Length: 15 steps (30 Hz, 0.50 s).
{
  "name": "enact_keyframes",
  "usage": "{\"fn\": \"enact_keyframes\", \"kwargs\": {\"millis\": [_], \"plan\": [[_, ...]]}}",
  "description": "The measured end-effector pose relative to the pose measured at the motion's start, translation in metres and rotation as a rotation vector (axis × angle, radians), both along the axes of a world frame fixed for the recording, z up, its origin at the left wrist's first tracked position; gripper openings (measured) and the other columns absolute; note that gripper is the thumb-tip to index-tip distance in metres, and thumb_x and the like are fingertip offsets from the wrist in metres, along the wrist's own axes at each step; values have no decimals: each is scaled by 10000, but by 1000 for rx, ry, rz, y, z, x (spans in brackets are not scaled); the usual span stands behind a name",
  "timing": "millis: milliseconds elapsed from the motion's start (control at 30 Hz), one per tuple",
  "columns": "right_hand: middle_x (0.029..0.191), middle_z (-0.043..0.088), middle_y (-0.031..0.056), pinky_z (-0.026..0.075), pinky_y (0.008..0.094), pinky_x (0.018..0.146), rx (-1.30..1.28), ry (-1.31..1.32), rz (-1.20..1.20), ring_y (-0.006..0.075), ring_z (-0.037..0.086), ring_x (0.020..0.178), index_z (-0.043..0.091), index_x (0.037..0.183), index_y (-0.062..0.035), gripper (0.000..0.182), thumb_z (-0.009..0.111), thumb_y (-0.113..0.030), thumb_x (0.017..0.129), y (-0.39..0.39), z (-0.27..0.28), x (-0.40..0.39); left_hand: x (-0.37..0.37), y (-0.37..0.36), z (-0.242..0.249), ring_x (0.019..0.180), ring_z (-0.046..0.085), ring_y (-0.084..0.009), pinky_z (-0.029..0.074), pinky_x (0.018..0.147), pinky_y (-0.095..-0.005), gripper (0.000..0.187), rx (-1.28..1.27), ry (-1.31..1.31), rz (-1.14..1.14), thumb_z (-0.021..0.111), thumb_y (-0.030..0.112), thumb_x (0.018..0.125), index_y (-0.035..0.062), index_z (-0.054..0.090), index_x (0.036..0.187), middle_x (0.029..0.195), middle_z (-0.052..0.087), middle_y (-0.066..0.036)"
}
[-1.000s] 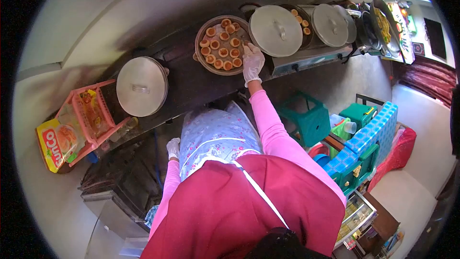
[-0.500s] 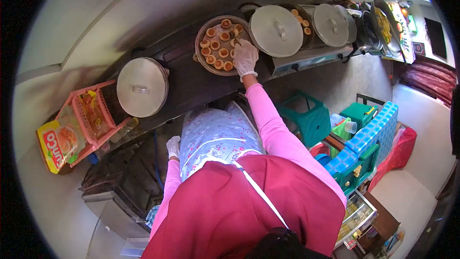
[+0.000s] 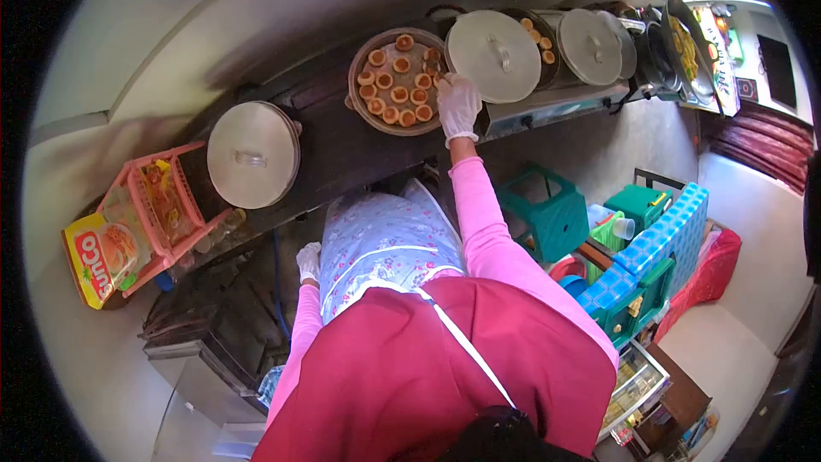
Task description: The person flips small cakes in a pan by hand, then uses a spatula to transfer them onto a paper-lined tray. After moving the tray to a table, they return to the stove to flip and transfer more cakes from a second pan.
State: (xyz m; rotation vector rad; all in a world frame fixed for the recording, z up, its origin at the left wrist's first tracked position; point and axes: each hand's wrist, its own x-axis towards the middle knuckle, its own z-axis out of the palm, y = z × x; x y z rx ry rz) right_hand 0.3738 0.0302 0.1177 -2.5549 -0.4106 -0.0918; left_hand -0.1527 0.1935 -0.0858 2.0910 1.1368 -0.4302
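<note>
A round pan (image 3: 360, 106) holds several small round cakes (image 3: 399, 94) with browned tops. At its right edge is my right hand (image 3: 458, 105) in a clear plastic glove, fingers pressed together near a cake; what they hold, if anything, is too small to make out. My left hand (image 3: 309, 263), also gloved, hangs low beside the flowered apron (image 3: 385, 244), away from the pan. Its fingers are too small in view to read.
Right of the pan, a large lid (image 3: 487, 56) partly covers another pan, with a second lid (image 3: 588, 47) beyond. A lidded pot (image 3: 253, 154) and a pink basket (image 3: 175, 205) stand left. A green stool (image 3: 556, 218) is below the stove.
My right hand has moved slightly right, from over the cakes to the pan's right edge. More cakes on the pan's right side are now visible. My left hand stays low.
</note>
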Motion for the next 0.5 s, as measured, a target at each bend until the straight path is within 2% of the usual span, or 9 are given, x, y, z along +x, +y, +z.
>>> {"fn": "enact_keyframes", "kwargs": {"millis": [33,100,133,233,300,400,500], "plan": [[825,679,185,497,408,716,-25,25,21,351,652,789,687,962,8,271,600,-209,825,0,0,0,7,2,6,906,659,-296,499,810,-423,259,11,16,-22,520,279,865,138,726,933,935,695,-127],[782,650,187,481,427,690,126,117,-13,359,630,752,657,888,3,217,578,-190,825,-1,-1,-5,11,0,22,905,659,-290,497,823,-414,259,23,63,-73,516,270,866,146,729,946,944,696,-123],[760,636,188,473,437,677,201,159,-33,363,619,734,642,850,0,196,568,-180,825,-2,0,-6,3,0,11,898,660,-292,499,818,-413,257,16,46,-54,515,270,866,149,729,942,946,696,-120],[782,642,186,477,432,675,163,-145,-83,361,622,734,642,871,-5,196,574,-183,826,3,-6,-5,-4,-1,-1,884,661,-295,508,800,-415,254,24,10,-24,511,271,867,158,730,929,954,697,-114],[786,644,179,481,428,675,56,-163,-34,359,624,733,638,888,-13,194,583,-185,818,3,-15,-1,-4,-2,6,880,662,-295,515,784,-418,253,56,14,-47,506,275,870,163,728,921,961,696,-111],[777,642,173,484,435,677,-109,-99,18,360,624,727,635,883,-37,174,591,-187,807,-3,1,-1,1,2,12,872,665,-291,520,761,-429,261,183,138,-295,495,286,877,161,723,907,960,694,-113],[794,638,168,482,440,691,-210,-109,68,351,622,758,631,869,-68,148,593,-193,799,-13,4,-4,0,2,2,877,665,-296,522,751,-438,278,68,122,-108,476,293,886,155,716,914,982,692,-105]]}}
